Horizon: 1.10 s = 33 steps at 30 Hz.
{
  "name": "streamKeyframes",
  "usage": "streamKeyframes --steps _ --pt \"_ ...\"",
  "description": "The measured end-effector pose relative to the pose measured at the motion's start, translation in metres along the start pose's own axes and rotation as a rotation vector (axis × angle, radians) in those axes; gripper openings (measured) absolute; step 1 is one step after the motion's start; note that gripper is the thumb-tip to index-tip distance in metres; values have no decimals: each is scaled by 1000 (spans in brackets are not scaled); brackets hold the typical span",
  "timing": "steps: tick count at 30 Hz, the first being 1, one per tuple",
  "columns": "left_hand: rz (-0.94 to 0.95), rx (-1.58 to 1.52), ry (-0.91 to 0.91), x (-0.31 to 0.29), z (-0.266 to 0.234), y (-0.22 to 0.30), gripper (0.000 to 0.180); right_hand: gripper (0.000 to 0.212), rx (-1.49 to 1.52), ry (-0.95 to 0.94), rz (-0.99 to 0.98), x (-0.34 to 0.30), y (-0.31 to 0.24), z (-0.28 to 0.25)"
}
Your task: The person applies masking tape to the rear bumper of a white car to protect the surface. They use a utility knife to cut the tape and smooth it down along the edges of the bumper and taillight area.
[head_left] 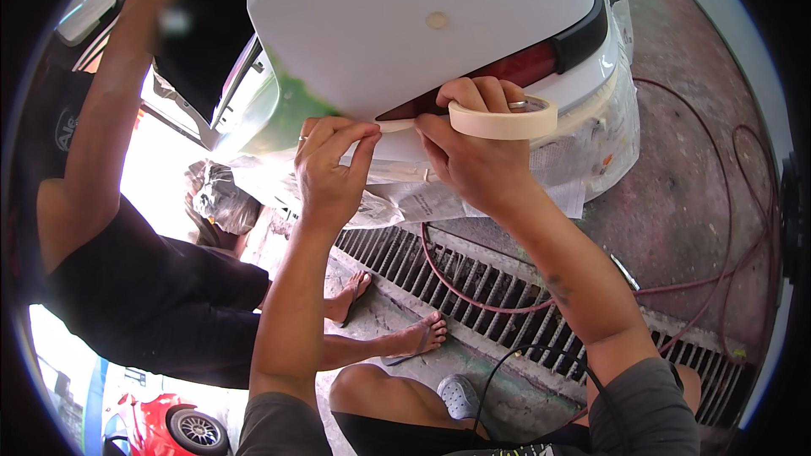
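A white car body panel (355, 25) fills the top middle, with a red tail light (528, 67) in a dark trim and a green patch (296, 100) at its left. My left hand (328, 171) pinches the end of a pale tape strip (397, 126) between thumb and fingers, just below the tail light's pointed tip. My right hand (481, 156) is closed around a cream roll of masking tape (507, 124), fingers through its core. The strip runs between both hands along the panel, though how much of it touches the surface I cannot tell.
Paper and clear plastic sheeting (604, 148) cover the bumper. A co-worker in dark clothes (152, 287) stands close at left, one arm raised to the car. Below are a metal floor grate (473, 274), a red hose (726, 194) and a black cable (541, 346). A red car (152, 426) is at lower left.
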<state>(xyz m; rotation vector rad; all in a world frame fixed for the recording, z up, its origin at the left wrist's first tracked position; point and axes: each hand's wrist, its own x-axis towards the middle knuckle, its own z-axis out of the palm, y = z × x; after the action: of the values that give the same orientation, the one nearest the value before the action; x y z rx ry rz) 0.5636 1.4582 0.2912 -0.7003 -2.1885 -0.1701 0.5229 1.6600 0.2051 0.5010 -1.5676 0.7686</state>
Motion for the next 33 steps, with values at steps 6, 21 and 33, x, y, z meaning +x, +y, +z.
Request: streamKeyframes --steps 6,21,33 --pt "-23 -6 9 0 2 4 11 18 -20 -8 9 1 0 -3" --pt "-19 -39 69 -5 8 -1 17 20 13 29 16 -4 3 -2" --pt "15 -44 125 -7 12 -2 19 13 43 14 -6 -4 2 2"
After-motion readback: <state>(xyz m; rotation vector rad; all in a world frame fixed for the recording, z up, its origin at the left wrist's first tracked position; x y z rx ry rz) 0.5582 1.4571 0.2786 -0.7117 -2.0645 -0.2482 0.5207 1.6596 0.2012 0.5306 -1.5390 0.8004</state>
